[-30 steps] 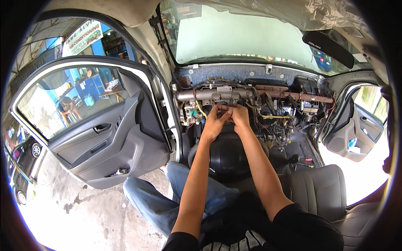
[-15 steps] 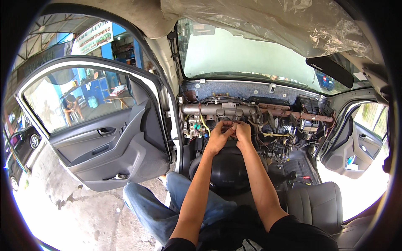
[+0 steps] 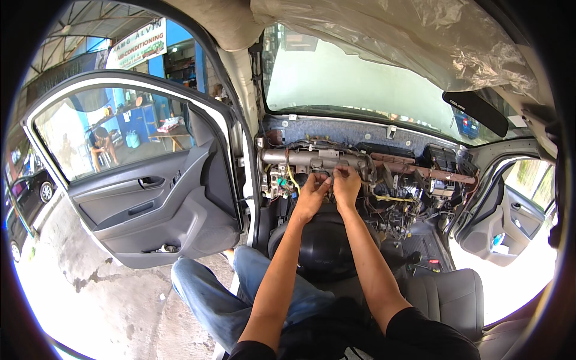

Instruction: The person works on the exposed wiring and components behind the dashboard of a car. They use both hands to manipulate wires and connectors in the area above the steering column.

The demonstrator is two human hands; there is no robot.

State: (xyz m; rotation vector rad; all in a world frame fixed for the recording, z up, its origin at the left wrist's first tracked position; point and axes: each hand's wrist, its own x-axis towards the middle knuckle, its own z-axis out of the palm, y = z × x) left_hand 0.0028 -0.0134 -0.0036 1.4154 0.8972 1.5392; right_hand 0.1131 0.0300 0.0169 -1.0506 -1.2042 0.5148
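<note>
Both my arms reach over the black steering wheel (image 3: 325, 245) toward the stripped dashboard of a vehicle. My left hand (image 3: 312, 195) is closed with its fingertips pinched, just below the bare metal crossbar (image 3: 294, 158). Beside it and a little higher, my right hand (image 3: 346, 185) is closed in a pinch too. Whatever lies between the fingertips is too small to name. Yellow wiring (image 3: 292, 174) and a fuse block with green parts (image 3: 281, 181) sit to the left of my hands.
An open front door (image 3: 150, 198) stands at the left, another open door (image 3: 504, 222) at the right. Loose wiring (image 3: 399, 207) hangs right of the wheel. A grey seat (image 3: 447, 300) is beside me. Outside on the left, a person (image 3: 101, 146) sits bent over.
My right hand has risen and come slightly apart from the left. The left hand has dropped a little. The whole view has tilted slightly.
</note>
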